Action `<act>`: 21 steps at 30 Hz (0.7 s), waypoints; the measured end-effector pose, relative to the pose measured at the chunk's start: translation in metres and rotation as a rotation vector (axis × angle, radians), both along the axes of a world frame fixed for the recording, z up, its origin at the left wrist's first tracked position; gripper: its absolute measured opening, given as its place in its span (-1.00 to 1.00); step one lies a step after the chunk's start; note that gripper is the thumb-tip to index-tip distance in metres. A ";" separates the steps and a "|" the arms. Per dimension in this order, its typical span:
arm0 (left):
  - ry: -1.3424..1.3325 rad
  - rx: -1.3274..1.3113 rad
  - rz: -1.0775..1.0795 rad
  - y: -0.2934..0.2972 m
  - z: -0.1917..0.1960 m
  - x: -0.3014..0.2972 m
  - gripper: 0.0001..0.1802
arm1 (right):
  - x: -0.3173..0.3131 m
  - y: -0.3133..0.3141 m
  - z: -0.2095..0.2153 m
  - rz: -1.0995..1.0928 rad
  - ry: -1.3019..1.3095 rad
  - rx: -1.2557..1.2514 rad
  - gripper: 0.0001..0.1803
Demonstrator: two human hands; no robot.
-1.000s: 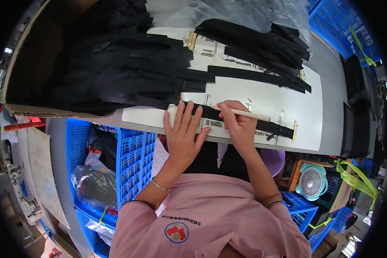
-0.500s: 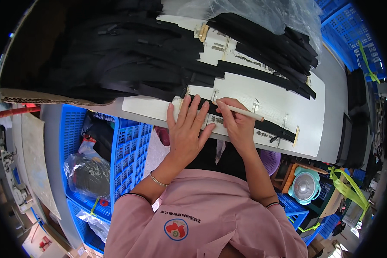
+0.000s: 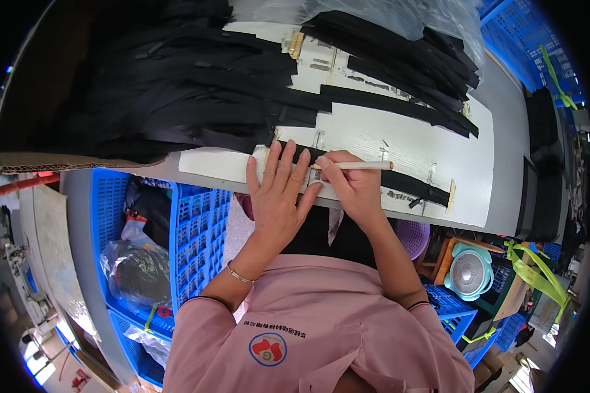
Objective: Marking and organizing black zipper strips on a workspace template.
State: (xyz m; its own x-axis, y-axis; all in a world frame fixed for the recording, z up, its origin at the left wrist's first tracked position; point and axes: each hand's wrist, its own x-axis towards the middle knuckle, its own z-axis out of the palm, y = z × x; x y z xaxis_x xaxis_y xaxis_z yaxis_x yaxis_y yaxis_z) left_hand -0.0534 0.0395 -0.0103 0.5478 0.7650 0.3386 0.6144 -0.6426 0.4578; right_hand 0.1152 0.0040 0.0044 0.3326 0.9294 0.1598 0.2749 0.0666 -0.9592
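A black fabric strip (image 3: 413, 185) lies along the near edge of a white board (image 3: 400, 144) that carries dark marks and small tan stops. Flat across the strip's left part rests my left hand (image 3: 280, 180), its fingers spread. My right hand (image 3: 352, 183) pinches a white pencil (image 3: 368, 166), its tip down by the strip close to my left fingers. Behind it, another black strip (image 3: 387, 105) crosses the board. Further back lies a stack of black strips (image 3: 393, 49).
A large heap of black fabric pieces (image 3: 177, 85) covers the table's left, beside a cardboard edge (image 3: 78, 160). Clear plastic sheeting (image 3: 400, 16) lies at the back. Below the table stand blue crates (image 3: 200, 242), a purple basket (image 3: 413, 239) and a small teal fan (image 3: 469, 272).
The pencil has swung to lie more level, and my right hand has shifted slightly left and down. My left hand stays flat on the strip. The whole view has shifted a little.
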 end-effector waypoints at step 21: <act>0.073 0.000 -0.018 0.001 0.004 -0.001 -0.35 | 0.058 -0.058 0.010 -0.426 -0.031 -0.039 -0.79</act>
